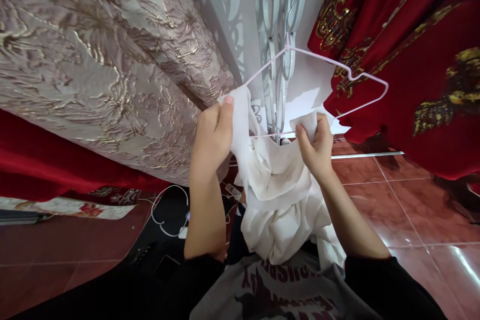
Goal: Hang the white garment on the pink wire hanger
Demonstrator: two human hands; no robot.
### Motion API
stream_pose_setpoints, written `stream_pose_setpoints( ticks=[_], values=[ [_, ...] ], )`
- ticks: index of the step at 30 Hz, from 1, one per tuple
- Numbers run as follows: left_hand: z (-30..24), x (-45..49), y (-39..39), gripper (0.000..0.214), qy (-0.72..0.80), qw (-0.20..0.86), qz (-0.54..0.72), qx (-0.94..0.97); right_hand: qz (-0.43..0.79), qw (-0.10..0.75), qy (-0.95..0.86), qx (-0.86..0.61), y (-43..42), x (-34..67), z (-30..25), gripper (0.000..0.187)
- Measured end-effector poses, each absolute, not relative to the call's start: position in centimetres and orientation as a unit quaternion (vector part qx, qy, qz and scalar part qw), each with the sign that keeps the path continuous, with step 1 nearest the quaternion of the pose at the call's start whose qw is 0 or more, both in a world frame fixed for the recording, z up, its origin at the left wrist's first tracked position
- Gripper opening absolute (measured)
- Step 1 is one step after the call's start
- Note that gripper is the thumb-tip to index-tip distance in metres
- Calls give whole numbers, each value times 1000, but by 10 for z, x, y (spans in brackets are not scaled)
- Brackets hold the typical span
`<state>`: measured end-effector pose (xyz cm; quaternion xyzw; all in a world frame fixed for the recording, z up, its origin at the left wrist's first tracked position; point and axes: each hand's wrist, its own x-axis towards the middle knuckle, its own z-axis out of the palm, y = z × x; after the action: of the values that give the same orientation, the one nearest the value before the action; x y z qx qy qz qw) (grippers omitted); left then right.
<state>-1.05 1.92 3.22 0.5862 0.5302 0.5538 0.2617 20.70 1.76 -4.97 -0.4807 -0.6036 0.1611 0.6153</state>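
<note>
A white sleeveless garment (279, 172) hangs between my hands, its lower folds bunched against my lap. My left hand (215, 127) is closed on one shoulder strap, and that strap lies over the left arm of a pale pink clothes hanger (313, 53). The other strap is pinched between thumb and fingers of my right hand (317, 145). The hanger's right arm sticks out bare beyond this hand, while its bottom bar runs through the neck opening. The hanger's hook appears to sit on a white metal rack; exactly how it catches there I cannot make out.
Behind the hanger stands the white scrolled metal rack (270, 60). A pale brocade curtain (150, 70) fills the left, and red curtains with gold embroidery (420, 60) hang at right. Red floor tiles (408, 205) lie below. A white cable (153, 210) loops over something black at lower left.
</note>
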Motion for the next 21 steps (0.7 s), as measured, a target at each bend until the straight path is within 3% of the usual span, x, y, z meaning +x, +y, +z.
stream_pose_setpoints(
  ticks=[3,6,9,11,13,21],
  values=[
    [23,-11,30,43,556,134,530,626,230,647,-567,-455,17,211,-46,18],
    [11,-16,39,24,533,146,571,607,314,706,-446,-453,25,236,-44,18],
    [8,-22,41,36,490,178,606,601,337,747,-336,-464,39,281,-37,17],
    [13,-27,40,33,475,170,604,617,353,755,-314,-455,48,312,-27,20],
    [20,-32,38,20,475,140,585,642,380,743,-316,-451,55,335,-11,19],
    [25,-37,35,21,474,127,563,665,412,606,-520,-440,55,322,58,8]
  ],
)
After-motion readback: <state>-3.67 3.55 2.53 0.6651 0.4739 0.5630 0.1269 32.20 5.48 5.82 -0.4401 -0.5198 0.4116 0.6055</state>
